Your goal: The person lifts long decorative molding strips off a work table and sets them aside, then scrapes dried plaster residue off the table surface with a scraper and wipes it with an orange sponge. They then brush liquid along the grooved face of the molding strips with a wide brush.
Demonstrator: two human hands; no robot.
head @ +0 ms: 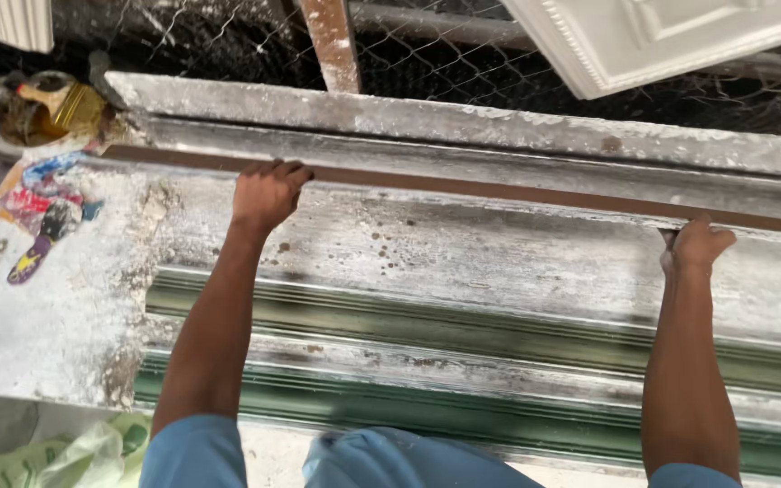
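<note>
The long mould fills most of the view, running left to right across the bench. Its near side is ribbed and green; its upper face is crusted with white plaster and spotted with brown drips. No fresh wet plaster shows on it; the coating looks dry and old.

Behind the mould lies a plaster-caked beam, and beyond that a wire mesh with a white moulded panel leaning at the top right.

Along the far edge of the mould sits a thin brown strip, stretching from the left end out past the right frame edge. It lies level and seated in its groove along the visible run.

The left hand is closed, fingers curled over the strip, knuckles up. The right hand grips the strip further along, fingers hooked under or behind it; the exact hold is partly hidden.

Judgement: the work appears to be at the stage of handling the strip, with both hands on it. Whether it is being fitted or lifted out cannot be told.

At the far left stand a stained pot and a coloured rag.
</note>
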